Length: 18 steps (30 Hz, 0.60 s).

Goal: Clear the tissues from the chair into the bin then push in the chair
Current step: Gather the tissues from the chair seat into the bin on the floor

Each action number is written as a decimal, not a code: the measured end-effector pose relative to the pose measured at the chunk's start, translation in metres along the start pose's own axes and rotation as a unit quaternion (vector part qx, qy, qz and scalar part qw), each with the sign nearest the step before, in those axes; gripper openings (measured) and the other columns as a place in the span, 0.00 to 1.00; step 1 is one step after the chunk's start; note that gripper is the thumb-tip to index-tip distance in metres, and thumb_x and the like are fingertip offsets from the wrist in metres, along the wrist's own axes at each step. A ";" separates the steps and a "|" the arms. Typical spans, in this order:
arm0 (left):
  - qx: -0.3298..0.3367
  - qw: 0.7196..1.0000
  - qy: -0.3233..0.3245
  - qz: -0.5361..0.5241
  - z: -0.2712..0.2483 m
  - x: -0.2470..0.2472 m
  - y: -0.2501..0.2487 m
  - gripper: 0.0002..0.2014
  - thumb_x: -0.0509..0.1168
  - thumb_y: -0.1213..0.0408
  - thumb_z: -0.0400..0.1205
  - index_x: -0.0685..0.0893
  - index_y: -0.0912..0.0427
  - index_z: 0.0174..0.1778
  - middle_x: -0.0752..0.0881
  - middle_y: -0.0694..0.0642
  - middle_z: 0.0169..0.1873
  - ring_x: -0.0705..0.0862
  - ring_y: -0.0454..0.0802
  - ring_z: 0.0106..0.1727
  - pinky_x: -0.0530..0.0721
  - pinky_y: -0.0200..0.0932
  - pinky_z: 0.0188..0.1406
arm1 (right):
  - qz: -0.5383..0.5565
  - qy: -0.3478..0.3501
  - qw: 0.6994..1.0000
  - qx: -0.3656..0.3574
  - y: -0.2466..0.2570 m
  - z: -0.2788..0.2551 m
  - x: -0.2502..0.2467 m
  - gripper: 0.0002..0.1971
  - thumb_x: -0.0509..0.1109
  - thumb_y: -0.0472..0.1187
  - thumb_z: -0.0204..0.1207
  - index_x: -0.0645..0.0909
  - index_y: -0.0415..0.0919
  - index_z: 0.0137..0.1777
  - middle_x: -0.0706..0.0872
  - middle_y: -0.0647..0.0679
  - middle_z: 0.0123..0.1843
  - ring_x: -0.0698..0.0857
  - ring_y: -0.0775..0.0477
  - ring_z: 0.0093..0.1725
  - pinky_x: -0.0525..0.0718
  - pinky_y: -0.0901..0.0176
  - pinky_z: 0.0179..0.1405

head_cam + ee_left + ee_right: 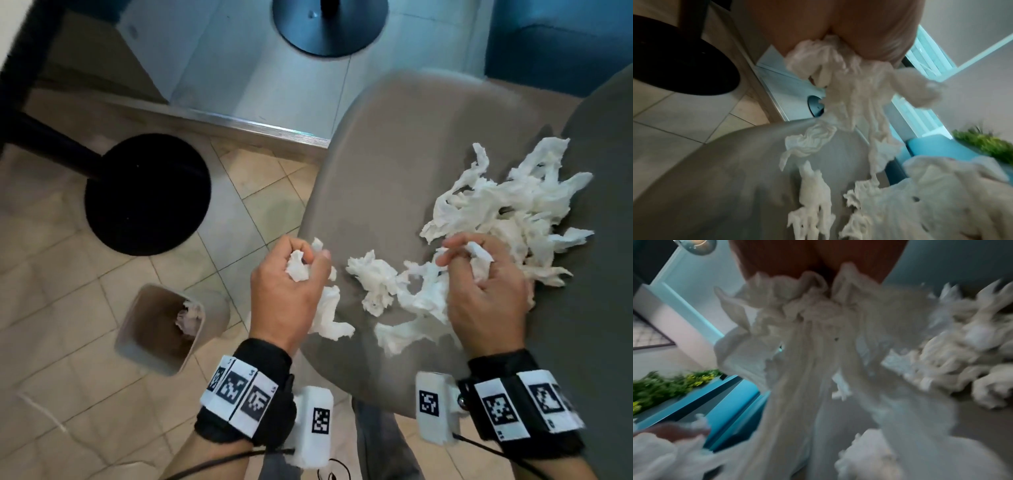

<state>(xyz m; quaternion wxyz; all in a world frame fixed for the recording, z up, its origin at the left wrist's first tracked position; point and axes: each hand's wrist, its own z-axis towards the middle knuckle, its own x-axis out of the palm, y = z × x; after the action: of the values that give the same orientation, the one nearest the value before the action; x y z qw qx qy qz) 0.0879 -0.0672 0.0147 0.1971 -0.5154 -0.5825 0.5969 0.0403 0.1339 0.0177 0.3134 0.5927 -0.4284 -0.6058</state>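
Observation:
Crumpled white tissues (507,202) lie heaped on the grey chair seat (376,164), mostly at its right and front. My left hand (291,284) hovers over the seat's left edge, fingers curled round a wad of tissue (297,269) that trails down below the palm (840,78). My right hand (486,291) is over the front of the pile and grips another bunch of tissue (478,255), which hangs in long strands in the right wrist view (813,340). The beige bin (161,329) stands on the floor left of the chair with a tissue (188,317) inside.
A black round table base (147,193) sits on the tiled floor beyond the bin. A second dark pedestal base (329,27) stands further back on a raised pale platform. Blue upholstery (555,44) is at the upper right, and the chair's backrest (603,240) rises on the right.

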 end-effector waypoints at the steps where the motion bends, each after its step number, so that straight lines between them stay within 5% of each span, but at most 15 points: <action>1: -0.010 1.000 -0.011 -0.004 -0.001 -0.013 0.006 0.13 0.71 0.67 0.78 0.74 0.53 0.34 0.76 0.42 0.25 0.75 0.42 0.27 0.75 0.36 0.29 | -0.003 0.012 1.000 0.002 0.006 -0.004 0.010 0.08 0.67 0.37 0.77 0.83 0.53 0.46 0.86 0.48 0.36 0.80 0.40 0.29 0.82 0.49 0.35; 4: -0.044 0.997 -0.045 -0.039 -0.007 -0.056 0.024 0.14 0.68 0.75 0.76 0.72 0.55 0.32 0.73 0.42 0.23 0.71 0.41 0.25 0.73 0.34 0.25 | 0.008 0.070 0.997 0.021 0.024 -0.016 0.042 0.08 0.77 0.45 0.74 0.84 0.53 0.51 0.83 0.49 0.34 0.81 0.50 0.31 0.84 0.53 0.39; 7: -0.065 0.991 -0.079 -0.081 -0.015 -0.100 0.041 0.15 0.65 0.80 0.76 0.72 0.56 0.34 0.73 0.42 0.24 0.70 0.39 0.25 0.71 0.32 0.24 | 0.053 0.181 0.981 0.047 0.042 -0.029 0.078 0.16 0.80 0.36 0.70 0.85 0.52 0.54 0.80 0.57 0.35 0.80 0.56 0.33 0.83 0.58 0.33; 10: -0.092 0.987 -0.114 -0.071 -0.023 -0.143 0.073 0.10 0.64 0.78 0.78 0.79 0.56 0.40 0.81 0.41 0.34 0.78 0.40 0.35 0.77 0.30 0.37 | 0.072 0.298 0.949 0.067 0.049 -0.049 0.127 0.22 0.74 0.26 0.69 0.85 0.54 0.54 0.84 0.56 0.44 0.82 0.52 0.38 0.86 0.50 0.35; 12: -0.117 0.984 -0.122 -0.053 -0.027 -0.168 0.101 0.09 0.64 0.76 0.79 0.83 0.55 0.45 0.87 0.46 0.43 0.83 0.40 0.45 0.79 0.29 0.47 | 0.066 0.355 0.931 0.059 0.052 -0.064 0.167 0.24 0.70 0.24 0.68 0.86 0.55 0.52 0.83 0.54 0.49 0.83 0.51 0.43 0.84 0.53 0.36; 15: -0.165 0.975 -0.146 -0.031 -0.033 -0.199 0.149 0.10 0.64 0.73 0.82 0.86 0.54 0.45 0.91 0.47 0.44 0.87 0.37 0.48 0.82 0.30 0.49 | 0.055 0.398 0.915 0.042 0.049 -0.093 0.232 0.20 0.66 0.27 0.70 0.87 0.54 0.50 0.88 0.51 0.52 0.87 0.45 0.50 0.89 0.47 0.46; 18: -0.203 0.963 -0.179 -0.003 -0.033 -0.225 0.196 0.11 0.63 0.70 0.81 0.88 0.51 0.44 0.90 0.44 0.46 0.85 0.33 0.48 0.79 0.27 0.45 | 0.024 0.393 0.919 0.032 0.037 -0.126 0.297 0.14 0.64 0.34 0.73 0.86 0.54 0.45 0.90 0.52 0.48 0.87 0.46 0.43 0.87 0.51 0.42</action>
<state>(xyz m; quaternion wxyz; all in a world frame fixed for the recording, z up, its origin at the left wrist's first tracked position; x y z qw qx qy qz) 0.2753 -0.2866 -0.0674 -0.0171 -0.4276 -0.7190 0.5476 0.1302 -0.1647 -0.0737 0.4515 0.7826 -0.3040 -0.3022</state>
